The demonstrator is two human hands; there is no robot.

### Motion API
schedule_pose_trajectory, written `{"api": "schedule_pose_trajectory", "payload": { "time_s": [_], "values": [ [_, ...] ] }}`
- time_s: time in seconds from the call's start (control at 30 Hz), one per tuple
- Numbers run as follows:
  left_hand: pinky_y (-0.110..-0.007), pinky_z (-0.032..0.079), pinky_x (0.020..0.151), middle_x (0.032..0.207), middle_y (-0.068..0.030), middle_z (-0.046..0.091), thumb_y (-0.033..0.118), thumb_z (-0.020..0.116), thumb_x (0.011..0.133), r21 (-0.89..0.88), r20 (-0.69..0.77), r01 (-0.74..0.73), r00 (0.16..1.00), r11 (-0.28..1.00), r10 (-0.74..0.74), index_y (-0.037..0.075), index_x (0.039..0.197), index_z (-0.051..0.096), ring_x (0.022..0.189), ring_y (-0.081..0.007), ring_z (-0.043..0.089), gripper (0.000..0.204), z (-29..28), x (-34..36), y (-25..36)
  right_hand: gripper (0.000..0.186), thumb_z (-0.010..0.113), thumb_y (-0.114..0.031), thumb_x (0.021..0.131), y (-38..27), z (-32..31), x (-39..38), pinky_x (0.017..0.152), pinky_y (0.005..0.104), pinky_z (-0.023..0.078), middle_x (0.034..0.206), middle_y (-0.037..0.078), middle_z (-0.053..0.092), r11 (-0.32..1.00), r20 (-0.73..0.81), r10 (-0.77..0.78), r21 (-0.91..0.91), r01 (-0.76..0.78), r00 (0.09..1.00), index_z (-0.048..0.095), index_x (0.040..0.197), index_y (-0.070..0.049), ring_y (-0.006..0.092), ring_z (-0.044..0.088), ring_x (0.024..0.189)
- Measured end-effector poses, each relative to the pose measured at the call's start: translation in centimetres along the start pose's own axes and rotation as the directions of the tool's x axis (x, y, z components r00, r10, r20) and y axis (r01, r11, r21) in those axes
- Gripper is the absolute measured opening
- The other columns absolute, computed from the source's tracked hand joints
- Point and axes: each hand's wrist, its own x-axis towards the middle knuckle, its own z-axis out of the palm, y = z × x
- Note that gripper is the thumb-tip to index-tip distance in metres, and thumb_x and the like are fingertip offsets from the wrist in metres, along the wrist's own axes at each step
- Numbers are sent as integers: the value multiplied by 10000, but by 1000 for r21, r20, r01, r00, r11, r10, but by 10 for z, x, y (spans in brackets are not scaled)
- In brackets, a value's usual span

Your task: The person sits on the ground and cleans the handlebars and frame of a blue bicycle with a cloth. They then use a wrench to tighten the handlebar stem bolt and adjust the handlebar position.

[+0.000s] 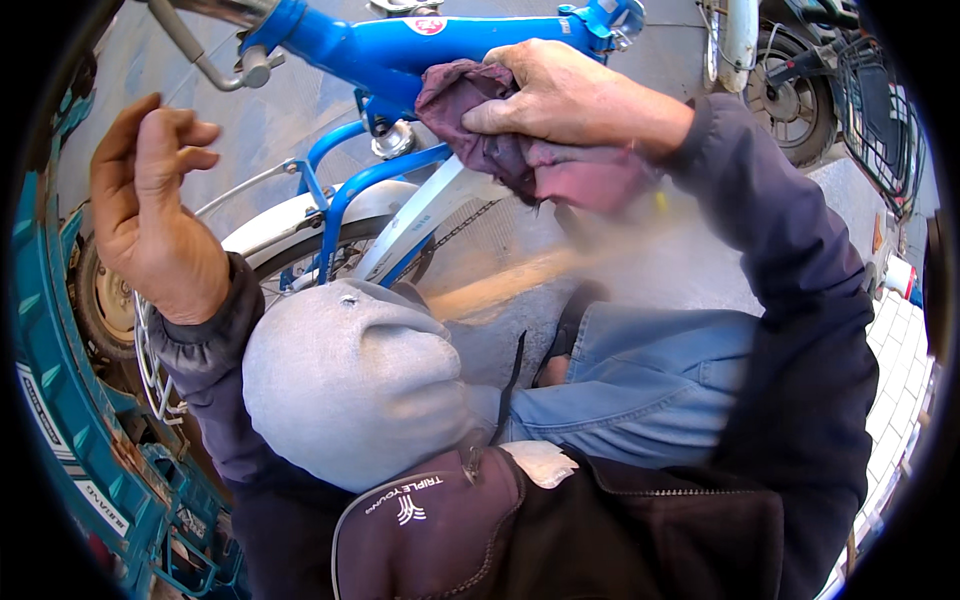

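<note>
The right hand [560,95] presses a dark red rag [500,140], grasped in its fingers, on the blue bicycle frame [420,45]; the left hand [150,215] is raised, fingers loosely curled and holding nothing.

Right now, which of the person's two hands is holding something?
The right hand: it presses a maroon cloth against the blue bike frame. The left hand is raised, open and empty, beside the white mudguard.
</note>
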Motion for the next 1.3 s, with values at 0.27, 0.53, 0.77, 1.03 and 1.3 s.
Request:
{"api": "schedule_pose_trajectory", "payload": {
  "time_s": [0.27,0.53,0.77,1.03,1.3],
  "values": [
    [-320,510,851,1143,-107,628,302,841,737,27,799,279,571,960,-189,38,1348,505,1011,-210,623,746,15,-9,27,477,645,-393,842,-63,35,1,712,344,511,877,135,694,663,37,-41,749,0,998,678,1052,34,193,641,792],
    [-295,512,859,1027,-68,665,100,656,858,48,618,393,711,918,-336,23,1193,579,942,-141,624,353,9,-9,0,656,753,-416,812,-92,23,-17,901,399,512,1108,182,655,947,-15,-69,313,70,998,542,1272,1,324,633,1086],
    [-257,529,800,1061,-47,658,76,600,926,-204,671,757,570,621,-474,11,1232,578,900,-112,635,314,15,-26,-5,831,842,-304,682,-86,51,-28,848,457,527,1263,215,482,876,-446,-443,-32,480,778,434,1360,-50,405,590,1049],
    [-287,533,820,1035,-85,662,233,580,971,-16,865,724,355,690,-353,-8,1241,559,931,-144,646,364,1,-17,8,506,748,-141,745,-75,68,-17,822,452,519,1110,201,538,819,-405,-535,-32,573,742,537,1204,-102,395,592,1016],
    [-312,495,923,1120,-169,673,262,608,968,299,564,267,725,916,-395,-29,1260,592,1045,-211,639,412,-39,-13,5,191,593,-152,903,-9,59,-19,761,393,539,989,128,569,892,13,-326,-327,313,945,631,1091,-148,284,634,923]
  ]
}}
